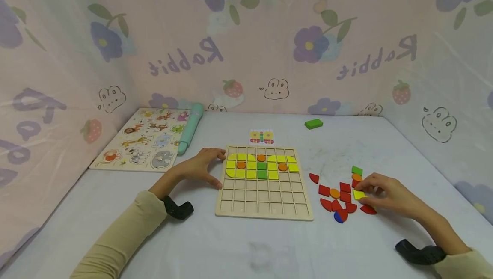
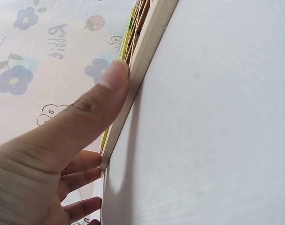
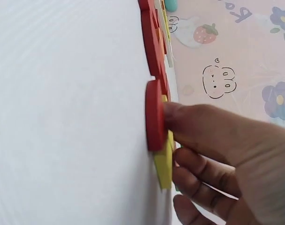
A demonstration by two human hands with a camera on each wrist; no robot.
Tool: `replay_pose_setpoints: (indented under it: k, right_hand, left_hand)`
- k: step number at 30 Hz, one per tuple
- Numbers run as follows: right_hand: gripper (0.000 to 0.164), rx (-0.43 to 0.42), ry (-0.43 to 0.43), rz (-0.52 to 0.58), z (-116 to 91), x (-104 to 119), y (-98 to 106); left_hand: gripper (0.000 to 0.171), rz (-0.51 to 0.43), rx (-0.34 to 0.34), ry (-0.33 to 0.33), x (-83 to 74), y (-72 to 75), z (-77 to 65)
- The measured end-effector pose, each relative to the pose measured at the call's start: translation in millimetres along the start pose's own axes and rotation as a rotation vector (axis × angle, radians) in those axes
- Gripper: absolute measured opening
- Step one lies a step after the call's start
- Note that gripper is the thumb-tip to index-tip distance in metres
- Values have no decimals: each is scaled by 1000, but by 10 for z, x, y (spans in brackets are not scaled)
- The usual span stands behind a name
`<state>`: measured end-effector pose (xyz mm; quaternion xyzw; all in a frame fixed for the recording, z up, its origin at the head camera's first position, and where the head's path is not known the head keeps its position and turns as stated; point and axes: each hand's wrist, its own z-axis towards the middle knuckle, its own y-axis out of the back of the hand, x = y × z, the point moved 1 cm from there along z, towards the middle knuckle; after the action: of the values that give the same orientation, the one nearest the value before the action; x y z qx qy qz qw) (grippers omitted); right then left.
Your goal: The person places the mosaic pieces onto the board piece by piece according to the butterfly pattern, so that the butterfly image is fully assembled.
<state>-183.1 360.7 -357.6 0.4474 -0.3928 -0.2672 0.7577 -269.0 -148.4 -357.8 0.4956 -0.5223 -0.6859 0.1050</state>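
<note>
A wooden grid board [image 1: 264,217] lies on the table, its upper rows holding yellow tiles [image 1: 272,174], orange discs [image 1: 241,165] and green squares [image 1: 262,166]. My left hand [image 1: 196,167] rests at the board's left edge; in the left wrist view the thumb [image 2: 116,75] touches the wooden rim [image 2: 144,51], with the other fingers spread along it. To the right, my right hand [image 1: 389,193] pinches a yellow square tile [image 1: 359,194] between thumb and fingers. A red curved tile [image 3: 154,115] lies right by the thumb in the right wrist view.
Several red tiles [image 1: 345,187], an orange disc [image 1: 334,193] and a blue-and-red round [image 1: 340,216] lie scattered near my right hand. Behind the board is a pattern card [image 1: 262,137]. A green block [image 1: 313,123], an animal puzzle board [image 1: 129,144] and a teal pen [image 1: 190,129] lie farther back.
</note>
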Motion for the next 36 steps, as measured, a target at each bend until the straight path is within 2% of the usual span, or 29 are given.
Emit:
replay_pose_setpoints:
  k: [7,11,16,19,27,36]
  right_hand:
    - [28,-17,8,-11,113,107,43]
    - [26,-35,6,4,270,235,9]
    - [24,-47,-38,42,528,444,-86]
    - [24,-33,-49,87,696,576,-147]
    - [27,12,-14,172,1097,882,-355]
    - [26,97,10,248,1332,919,-621]
  left_hand:
    - [80,-6,-2,-23,0,10,-13]
    - [80,-22,1,-10,-9,8,-18]
    - [81,-21,1,-7,-18,2,-16]
    - [82,-20,0,-13,-13,3,-15]
    - [84,6,5,-19,17,0,2]
    - [84,15,12,-12,21,0,11]
